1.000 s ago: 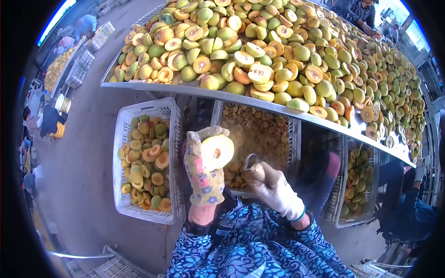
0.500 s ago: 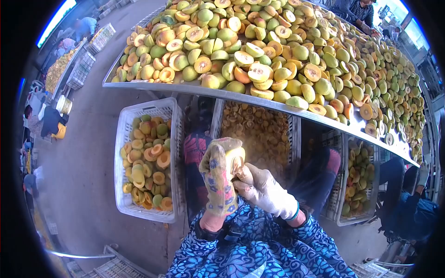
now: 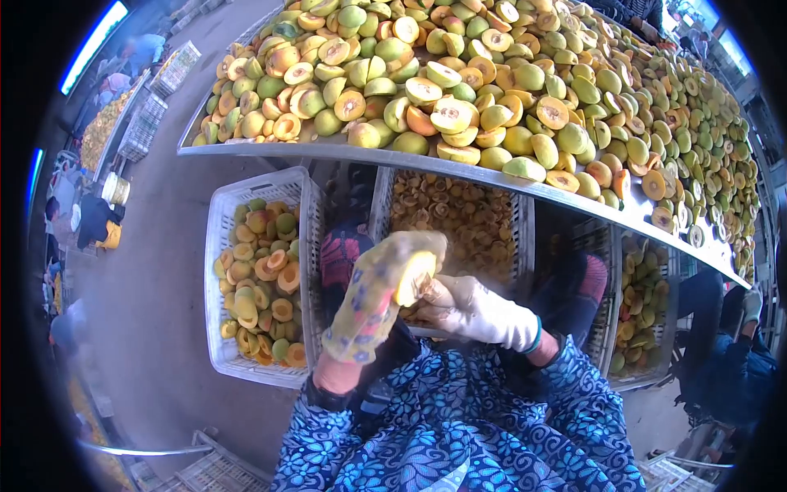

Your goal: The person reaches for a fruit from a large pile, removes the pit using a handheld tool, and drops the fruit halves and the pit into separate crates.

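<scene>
My left hand (image 3: pixel 369 299), in a patterned glove, is wrapped round a peach half (image 3: pixel 415 277) with its pale cut face turned to the right. My right hand (image 3: pixel 484 313), in a whitish glove with stained fingertips, is closed and pressed to the brown middle of that cut face. Whatever lies between its fingers is hidden. Both hands are above my lap, in front of a crate (image 3: pixel 525 246) full of brownish pits and scraps.
Halved peaches (image 3: pixel 459 115) are heaped on a metal-edged table (image 3: pixel 328 154). A white crate (image 3: pixel 307 246) of peach halves stands at left, another crate (image 3: pixel 605 328) at right. A co-worker's sleeve (image 3: pixel 738 369) shows far right; someone works behind the table. More people are at far left.
My left hand has tilted over to the right and is motion-blurred, turning the peach half with it. My right hand stays at the cut face. The view has shifted slightly.
</scene>
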Motion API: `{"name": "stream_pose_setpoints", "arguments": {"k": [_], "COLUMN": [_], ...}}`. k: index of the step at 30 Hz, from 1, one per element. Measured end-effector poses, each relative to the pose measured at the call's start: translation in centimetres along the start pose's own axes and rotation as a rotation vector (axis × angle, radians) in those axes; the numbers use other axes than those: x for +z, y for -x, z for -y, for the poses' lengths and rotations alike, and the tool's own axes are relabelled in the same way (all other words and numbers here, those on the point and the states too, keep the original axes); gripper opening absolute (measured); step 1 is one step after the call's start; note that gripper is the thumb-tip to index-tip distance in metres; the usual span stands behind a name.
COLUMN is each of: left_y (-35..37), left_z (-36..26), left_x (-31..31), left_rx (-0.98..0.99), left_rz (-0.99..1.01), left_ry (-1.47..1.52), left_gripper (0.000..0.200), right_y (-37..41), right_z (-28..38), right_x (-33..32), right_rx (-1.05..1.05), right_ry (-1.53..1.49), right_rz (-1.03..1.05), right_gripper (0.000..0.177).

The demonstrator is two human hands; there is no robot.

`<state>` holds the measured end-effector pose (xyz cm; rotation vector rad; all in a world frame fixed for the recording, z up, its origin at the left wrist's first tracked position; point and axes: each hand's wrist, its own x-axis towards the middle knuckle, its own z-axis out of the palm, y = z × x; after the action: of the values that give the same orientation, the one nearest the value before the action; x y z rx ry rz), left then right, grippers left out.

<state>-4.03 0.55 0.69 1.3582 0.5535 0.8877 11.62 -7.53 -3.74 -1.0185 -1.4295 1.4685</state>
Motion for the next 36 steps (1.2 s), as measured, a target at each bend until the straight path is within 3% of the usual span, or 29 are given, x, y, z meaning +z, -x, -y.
{"name": "stream_pose_setpoints", "arguments": {"k": [1, 2, 4, 6, 8, 10, 12, 13, 14, 18, 20, 21, 23, 24, 26, 28, 30, 31, 32, 34, 36], "left_y": [0.5, 1.3, 2.2, 2.6, 1.5, 1.1, 1.0, 1.2, 1.2, 0.5, 0.1, 0.5, 1.0, 1.0, 0.7, 1.2, 1.2, 1.8, 2.2, 2.3, 2.2], "left_z": [-0.1, 0.8, 2.5, 1.7, -0.7, -1.7, -1.1, 0.2, 0.7, 1.4, 0.6, 0.7, 1.5, 0.8, -1.1, -0.5, 0.2, 0.2, -0.1, 0.3, 0.1], "left_x": [0.8, 1.1, 1.6, 1.4, 1.4, 1.8, 1.9, 1.7, 1.6, -0.4, -1.3, -1.5, -1.8, -1.8, -1.9, -2.0, -2.2, -1.9, -1.7, -1.2, -1.5], "left_rx": [0.175, 0.174, 0.288, 0.205, -0.153, -0.236, -0.073, 0.188, 0.178, 0.520, 0.415, 0.411, 0.180, 0.181, 0.201, 0.191, 0.128, -0.066, -0.110, -0.027, -0.155], "left_rz": [-0.090, -0.082, -0.282, -0.319, -0.210, -0.206, -0.202, -0.197, -0.208, 0.175, 0.400, 0.372, 0.477, 0.461, 0.465, 0.397, 0.280, 0.157, 0.100, -0.094, -0.293], "left_ry": [-0.292, -0.300, -0.207, -0.241, -0.118, -0.205, -0.285, -0.375, -0.380, -0.548, -0.534, -0.553, -0.320, -0.320, -0.349, -0.290, 0.144, 0.232, 0.380, 0.556, 0.623], "left_gripper": [0.039, 0.039, 0.043, 0.046, 0.028, 0.027, 0.025, 0.015, 0.015, 0.013, 0.017, 0.017, 0.016, 0.016, 0.014, 0.019, 0.030, 0.042, 0.048, 0.049, 0.049], "right_y": [0.1, 0.0, -0.1, 0.2, 0.2, 0.2, 0.6, 1.0, 1.4, 2.5, 3.3, 3.4, 3.4, 3.4, 3.1, 2.5, 1.9, 1.4, 0.9, 0.0, -0.8], "right_z": [0.9, 1.2, 1.4, 0.9, 1.2, 1.4, 2.5, 2.2, 2.0, 2.5, 2.5, 2.3, 2.1, 2.2, 2.5, 2.8, 2.9, 2.7, 2.8, 2.1, 1.7], "right_x": [-0.3, -0.2, -0.2, -0.2, 0.0, 0.7, 1.3, 1.7, 1.8, 1.2, 1.6, 1.8, 2.1, 2.6, 3.6, 4.3, 4.5, 4.5, 4.5, 4.5, 4.6], "right_rx": [0.082, 0.074, -0.034, -0.023, 0.037, -0.008, 0.275, 0.318, 0.324, 0.447, 0.525, 0.528, 0.666, 0.676, 0.654, 0.683, 0.612, 0.631, 0.642, 0.607, 0.547], "right_ry": [-0.022, -0.029, 0.181, 0.253, 0.178, 0.134, -0.140, -0.357, -0.364, -0.509, -0.606, -0.600, -0.794, -0.787, -1.123, -1.212, -1.326, -1.369, -1.377, -1.363, -1.313], "right_rz": [0.006, 0.001, 0.093, 0.137, 0.075, 0.061, 0.093, 0.123, 0.135, 0.180, 0.180, 0.213, 0.286, 0.298, 0.367, 0.369, 0.358, 0.420, 0.428, 0.429, 0.431], "right_gripper": [0.020, 0.020, 0.019, 0.019, 0.020, 0.021, 0.025, 0.032, 0.032, 0.037, 0.033, 0.033, 0.036, 0.036, 0.032, 0.032, 0.034, 0.036, 0.034, 0.034, 0.034]}}
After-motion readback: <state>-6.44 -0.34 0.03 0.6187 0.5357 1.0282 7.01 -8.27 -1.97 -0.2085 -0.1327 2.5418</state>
